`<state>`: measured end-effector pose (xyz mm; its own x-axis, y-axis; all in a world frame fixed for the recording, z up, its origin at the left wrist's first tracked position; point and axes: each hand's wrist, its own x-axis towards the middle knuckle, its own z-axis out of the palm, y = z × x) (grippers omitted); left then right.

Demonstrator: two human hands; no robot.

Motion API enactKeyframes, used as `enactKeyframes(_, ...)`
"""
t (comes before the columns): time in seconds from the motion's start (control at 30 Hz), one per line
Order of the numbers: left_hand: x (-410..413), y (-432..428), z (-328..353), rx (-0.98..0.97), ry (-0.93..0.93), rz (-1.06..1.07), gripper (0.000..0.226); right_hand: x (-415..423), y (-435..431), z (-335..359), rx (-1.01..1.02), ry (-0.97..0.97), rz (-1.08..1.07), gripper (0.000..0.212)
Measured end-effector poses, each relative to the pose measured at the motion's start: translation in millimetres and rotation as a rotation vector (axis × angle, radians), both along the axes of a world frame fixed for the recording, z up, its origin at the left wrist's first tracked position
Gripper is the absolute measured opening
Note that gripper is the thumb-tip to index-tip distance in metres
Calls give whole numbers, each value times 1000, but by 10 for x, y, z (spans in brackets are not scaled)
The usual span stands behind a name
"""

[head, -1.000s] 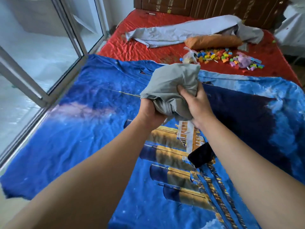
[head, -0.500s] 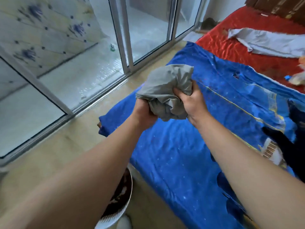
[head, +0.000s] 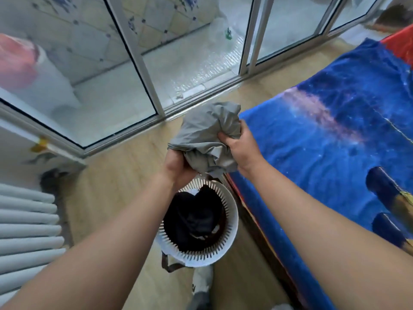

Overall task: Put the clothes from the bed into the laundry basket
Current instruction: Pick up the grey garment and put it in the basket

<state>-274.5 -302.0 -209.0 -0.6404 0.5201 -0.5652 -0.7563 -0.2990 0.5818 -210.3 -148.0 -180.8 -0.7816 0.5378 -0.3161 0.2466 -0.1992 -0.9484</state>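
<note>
The bunched grey cloth garment (head: 205, 139) is clamped in the grip of both the left hand (head: 177, 167) and right hand (head: 240, 148), above the white slotted plastic laundry basket (head: 230, 211)'s far rim, so an early release risks spillage onto the wooden floor (head: 125, 182).

Both bare forearms reach forward from the lower corners, drawing close together at the wrists. The left hand (head: 178, 168) is clenched with its knuckles facing up. The right hand (head: 240, 146) sits slightly higher, fingers (head: 225, 137) curled in tight, wrist bent inward.
</note>
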Motion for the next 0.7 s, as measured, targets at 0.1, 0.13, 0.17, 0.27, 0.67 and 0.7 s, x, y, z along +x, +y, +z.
enactKeyframes(0.1,59,-424,-214,-5,21,-31,49,0,-406,-300,1,-60,45,47)
enactKeyframes(0.13,100,-534,-317,-22,-3,-32,52,30,-500,-410,0,-79,68,46)
enactKeyframes(0.17,154,-633,-422,-26,-30,-31,54,63,-589,-532,-3,-102,91,45)
enactKeyframes(0.27,309,-912,-806,-50,-55,-18,54,162,-822,-948,-20,-158,126,40)
enactKeyframes(0.67,786,-1533,-1936,-1021,62,-393,89,916,-1006,-2131,120,-633,313,63)
enactKeyframes(0.7,792,-1545,-1942,-1044,88,-418,89,940,-995,-2164,141,-650,320,61)
